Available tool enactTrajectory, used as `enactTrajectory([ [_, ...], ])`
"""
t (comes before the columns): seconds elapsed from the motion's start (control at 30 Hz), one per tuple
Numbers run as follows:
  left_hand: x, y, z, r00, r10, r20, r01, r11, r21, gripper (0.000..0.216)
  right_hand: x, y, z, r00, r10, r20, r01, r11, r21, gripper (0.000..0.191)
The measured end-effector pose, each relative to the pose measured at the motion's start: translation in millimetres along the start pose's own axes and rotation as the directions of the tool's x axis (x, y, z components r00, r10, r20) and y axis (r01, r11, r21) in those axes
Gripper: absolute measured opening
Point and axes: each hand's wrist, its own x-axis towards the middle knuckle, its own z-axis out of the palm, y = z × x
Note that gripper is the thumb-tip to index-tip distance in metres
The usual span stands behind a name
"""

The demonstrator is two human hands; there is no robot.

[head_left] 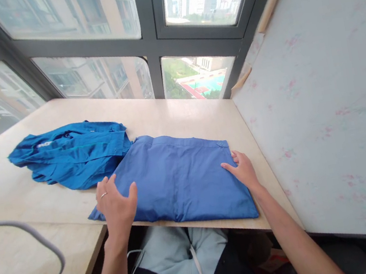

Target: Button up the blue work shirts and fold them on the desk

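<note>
A blue shirt [179,179] lies folded flat on the wooden table [182,113], close to its near edge. My left hand [115,204] hovers over the shirt's left edge with fingers spread, a ring on one finger. My right hand [242,169] rests flat on the shirt's right edge, fingers stretched out. Neither hand holds anything.
A second, brighter blue garment [74,155] lies crumpled at the left, touching the folded shirt's far left corner. A grey cable [48,253] loops over the lower left tabletop. A pale board [331,98] slopes up at the right. Windows line the far side.
</note>
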Motion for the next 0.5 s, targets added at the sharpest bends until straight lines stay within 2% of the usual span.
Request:
enactTrajectory([
  [0.1,35.6,1.2,14.8,0.968,-0.079,0.237,0.029,0.978,0.208,0.073,7.1,-1.3,0.3,0.993,0.065,0.093,-0.066,0.998,0.008,0.06],
  [0.2,65.6,8.1,30.2,0.913,-0.095,0.397,-0.029,0.955,0.295,0.078,17.7,-5.8,1.7,0.982,0.13,0.135,-0.133,0.991,0.013,0.044],
  [0.3,84.6,15.1,39.8,0.825,-0.171,0.539,-0.052,0.926,0.373,0.067,27.9,-12.3,-0.1,0.98,0.138,0.144,-0.146,0.988,0.041,0.034],
  [0.37,91.1,15.1,41.1,0.782,-0.202,0.589,-0.067,0.913,0.402,0.05,33.1,-16.4,-4.7,0.989,0.098,0.114,-0.108,0.99,0.089,0.032],
  [0.4,93.1,13.6,40.1,0.781,-0.195,0.593,-0.075,0.914,0.4,0.041,35.1,-18.1,-8.0,0.994,0.072,0.083,-0.082,0.99,0.117,0.033],
  [0.5,98.1,7.4,33.3,0.823,-0.12,0.555,-0.079,0.944,0.321,0.028,41.8,-20.6,-18.8,0.999,0.029,-0.039,-0.021,0.981,0.193,0.036],
])
